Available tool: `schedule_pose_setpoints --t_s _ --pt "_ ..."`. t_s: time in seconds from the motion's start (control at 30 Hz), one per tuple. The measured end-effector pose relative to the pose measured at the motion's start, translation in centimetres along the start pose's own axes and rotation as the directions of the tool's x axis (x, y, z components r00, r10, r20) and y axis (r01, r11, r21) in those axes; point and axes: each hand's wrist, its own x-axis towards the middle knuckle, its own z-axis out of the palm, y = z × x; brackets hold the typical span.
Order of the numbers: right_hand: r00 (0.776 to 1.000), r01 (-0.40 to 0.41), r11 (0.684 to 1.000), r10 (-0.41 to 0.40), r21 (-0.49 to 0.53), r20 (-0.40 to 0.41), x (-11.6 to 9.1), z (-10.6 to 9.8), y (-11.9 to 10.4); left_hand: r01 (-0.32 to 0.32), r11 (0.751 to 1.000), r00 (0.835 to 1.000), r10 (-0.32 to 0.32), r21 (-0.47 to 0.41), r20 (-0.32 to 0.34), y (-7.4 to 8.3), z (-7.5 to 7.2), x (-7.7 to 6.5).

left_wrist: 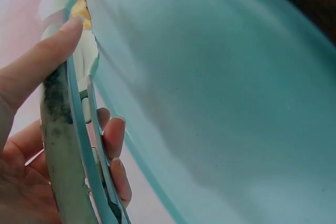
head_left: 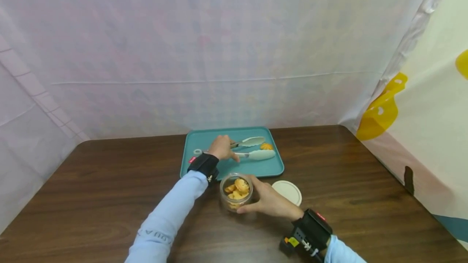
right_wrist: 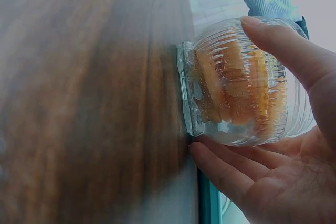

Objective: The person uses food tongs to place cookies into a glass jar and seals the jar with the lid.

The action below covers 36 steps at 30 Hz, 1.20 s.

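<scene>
Over the teal tray (head_left: pixel 204 138), my left hand (head_left: pixel 221 148) grips a pair of tongs (head_left: pixel 260 155) with pale green tips, thumb on one arm and fingers on the other. Those tips stand apart, pointing right. A golden cookie (head_left: pixel 266 146) lies on the tray near the tips' ends. My right hand (head_left: pixel 269 200) holds a ribbed glass jar (right_wrist: pixel 231 82), its thumb on one side and fingers on the other. The jar stands upright on the table, without a lid, in front of the tray. Several cookies (head_left: pixel 239 186) are inside it.
A round white lid (head_left: pixel 287 192) lies on the brown wooden table (head_left: pixel 120 182), right of the jar and partly behind my right hand. Pale curtains (head_left: pixel 204 52) hang behind the table and along its sides.
</scene>
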Motion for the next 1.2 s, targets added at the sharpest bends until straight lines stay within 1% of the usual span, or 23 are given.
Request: schedule_pose_setpoints --t_s 0.2,0.33,0.53,0.7,0.93,1.0,1.2 --pt "1.0 0.003 1.0 -0.003 0.002 -0.001 0.0 0.1 -0.1 -0.016 1.0 1.0 0.016 -0.009 -0.016 -0.1 0.3 0.0" --pt "1.0 0.005 1.0 -0.005 0.009 0.0 -0.1 0.2 -0.2 -0.005 1.0 0.999 0.005 -0.005 -0.039 -0.2 0.4 -0.1" --pt "1.0 0.011 1.0 -0.011 0.002 -0.01 -0.2 0.2 -0.2 0.021 1.0 0.998 -0.02 0.01 -0.051 0.1 0.5 -0.1" --pt "1.0 0.019 1.0 -0.019 0.002 -0.013 -0.3 0.1 -0.2 0.003 1.0 0.998 -0.002 0.014 -0.059 0.0 0.3 -0.3" --pt "1.0 0.018 1.0 -0.018 0.024 0.001 -0.3 0.0 0.0 0.0 1.0 0.998 0.001 0.004 -0.061 -0.6 0.1 -0.5" --pt "1.0 0.013 0.999 -0.013 0.031 0.006 -0.3 0.0 0.0 -0.011 1.0 0.998 0.011 -0.004 -0.065 -0.9 0.1 -0.6" --pt "1.0 -0.002 1.0 0.002 0.027 0.008 -0.3 0.0 -0.1 -0.043 0.997 0.996 0.038 -0.066 -0.076 -1.9 -0.3 -1.2"
